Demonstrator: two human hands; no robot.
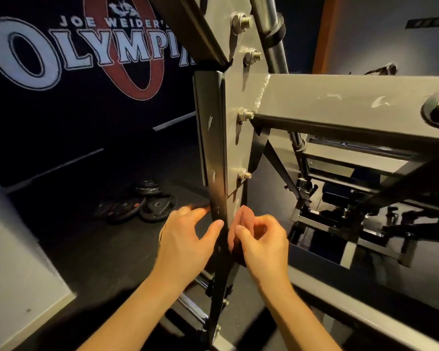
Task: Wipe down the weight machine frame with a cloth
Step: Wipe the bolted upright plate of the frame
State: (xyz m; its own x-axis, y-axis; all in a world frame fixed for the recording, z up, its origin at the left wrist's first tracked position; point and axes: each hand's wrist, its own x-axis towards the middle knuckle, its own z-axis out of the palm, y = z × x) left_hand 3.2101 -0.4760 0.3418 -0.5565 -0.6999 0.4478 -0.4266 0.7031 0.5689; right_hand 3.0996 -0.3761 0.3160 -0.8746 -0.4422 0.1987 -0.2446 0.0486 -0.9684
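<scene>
Against frame upright (235,158), cloth (241,224) in right hand (261,241)

— How do we hold our left hand (185,236)?
— We reach it forward, fingers straight and a little spread, thumb pointing to the right.
— And our right hand (261,241)?
— Its fingers are curled, with thumb and forefinger pinched together. Both forearms are bare.
</scene>
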